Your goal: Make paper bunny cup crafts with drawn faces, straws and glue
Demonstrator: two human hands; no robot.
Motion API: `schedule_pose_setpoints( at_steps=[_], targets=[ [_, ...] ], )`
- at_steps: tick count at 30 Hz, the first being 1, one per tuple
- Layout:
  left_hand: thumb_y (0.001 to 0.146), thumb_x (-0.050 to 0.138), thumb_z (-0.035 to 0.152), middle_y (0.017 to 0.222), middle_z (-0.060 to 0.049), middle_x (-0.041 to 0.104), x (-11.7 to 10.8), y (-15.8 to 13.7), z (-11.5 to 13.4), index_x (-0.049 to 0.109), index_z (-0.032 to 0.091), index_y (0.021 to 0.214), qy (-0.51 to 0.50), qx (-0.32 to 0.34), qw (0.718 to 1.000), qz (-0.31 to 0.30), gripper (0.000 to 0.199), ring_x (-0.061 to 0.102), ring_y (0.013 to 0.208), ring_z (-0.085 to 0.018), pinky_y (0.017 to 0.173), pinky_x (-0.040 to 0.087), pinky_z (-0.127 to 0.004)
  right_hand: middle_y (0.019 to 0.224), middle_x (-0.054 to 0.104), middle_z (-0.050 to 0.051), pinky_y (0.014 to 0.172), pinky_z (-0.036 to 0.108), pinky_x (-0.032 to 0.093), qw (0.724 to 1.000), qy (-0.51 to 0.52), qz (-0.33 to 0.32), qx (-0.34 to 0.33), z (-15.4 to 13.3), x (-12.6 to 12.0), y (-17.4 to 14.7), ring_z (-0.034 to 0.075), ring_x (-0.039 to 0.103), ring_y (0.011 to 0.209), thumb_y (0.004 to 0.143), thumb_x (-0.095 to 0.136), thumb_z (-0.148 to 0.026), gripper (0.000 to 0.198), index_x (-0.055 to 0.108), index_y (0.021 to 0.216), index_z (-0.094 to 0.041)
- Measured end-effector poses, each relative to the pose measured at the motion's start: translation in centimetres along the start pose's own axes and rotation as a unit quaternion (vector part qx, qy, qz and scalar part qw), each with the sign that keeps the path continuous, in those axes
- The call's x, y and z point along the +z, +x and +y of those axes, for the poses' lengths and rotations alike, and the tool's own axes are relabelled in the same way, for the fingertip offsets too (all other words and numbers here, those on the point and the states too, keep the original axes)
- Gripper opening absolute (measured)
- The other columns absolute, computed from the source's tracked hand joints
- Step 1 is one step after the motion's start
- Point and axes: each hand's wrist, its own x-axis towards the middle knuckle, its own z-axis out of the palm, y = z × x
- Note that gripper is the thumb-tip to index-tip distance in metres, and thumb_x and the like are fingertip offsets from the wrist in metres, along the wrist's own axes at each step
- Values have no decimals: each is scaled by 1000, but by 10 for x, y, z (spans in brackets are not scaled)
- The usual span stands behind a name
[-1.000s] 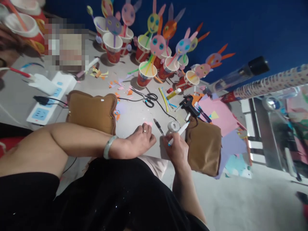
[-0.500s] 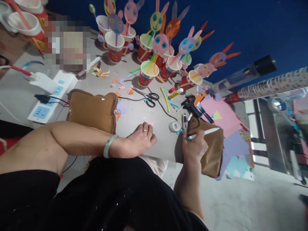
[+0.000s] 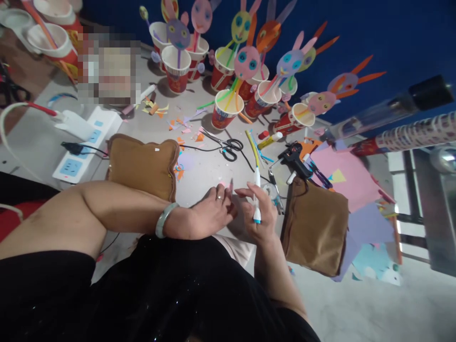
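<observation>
My left hand (image 3: 213, 214) rests on the table with its fingers curled, a jade bangle on its wrist. A small bit of pink shows just past the fingertips; what lies under the fingers is hidden. Close beside it on the right, my right hand (image 3: 262, 213) grips a white marker (image 3: 257, 209) with a blue end, held between thumb and fingers. Behind the right hand lie a roll of clear tape (image 3: 270, 191) and a metal-tipped pen (image 3: 272, 176). Black-handled scissors (image 3: 230, 148) lie partly spread, farther back from both hands.
Paper cups (image 3: 228, 109) carrying rabbit-faced figures stand along the back. A brown cushion (image 3: 142, 166) lies left, a brown pouch (image 3: 317, 228) right. A black glue gun (image 3: 294, 156) sits by coloured paper sheets (image 3: 342, 173). A white power strip (image 3: 89, 142) stands left.
My right hand has moved left from above the brown pouch to beside my left hand, turning the marker more upright. My left hand stays nearly in place. The view has shifted slightly.
</observation>
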Motion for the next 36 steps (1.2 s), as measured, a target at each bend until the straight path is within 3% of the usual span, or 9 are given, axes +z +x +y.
schedule_pose_setpoints(
  at_steps=[6,15,20,24,27,31,36],
  targets=[
    [103,49,21,143,-26,63,-2,-1,-1,64,12,140,4,-3,1000,7,41,62,132,-40,102,49,-54,104,79,8,80,40,58,997,-50,-47,-37,12,1,-2,23,73,90,99,55,-17,34,58,132,-25],
    [103,51,23,136,-26,68,6,-2,1,67,12,133,30,-3,998,60,36,67,127,-41,103,49,-55,108,78,8,85,43,59,999,9,-21,-37,16,9,-8,24,71,96,99,55,-18,35,58,133,-26],
    [102,54,24,137,-26,68,9,-3,2,71,13,122,33,-3,997,75,29,67,127,-43,107,46,-60,111,77,10,79,46,62,995,84,53,20,23,12,-17,24,75,84,105,46,-38,42,55,143,-26],
    [102,53,21,139,-28,66,6,-3,2,69,11,123,30,-9,997,65,28,67,127,-42,106,47,-60,103,78,8,76,43,63,977,122,134,110,23,18,-17,20,75,73,105,44,-35,37,61,136,-24],
    [102,53,20,140,-29,65,4,-2,1,68,9,126,7,-12,999,48,30,66,128,-42,107,47,-62,92,77,4,66,35,62,957,168,161,175,14,20,-9,16,73,64,100,55,-31,25,64,121,-22],
    [102,52,20,138,-30,66,3,-3,0,68,8,125,0,-8,998,56,31,67,127,-43,107,48,-62,73,72,-4,50,25,54,946,202,159,199,7,23,-4,11,64,49,97,63,-29,11,58,103,-23],
    [102,51,19,137,-30,67,6,-5,1,69,8,125,19,-11,996,92,31,68,125,-42,105,49,-60,73,71,-2,56,30,57,960,154,123,197,14,31,-18,14,67,55,97,62,-34,15,59,106,-23]
  ],
)
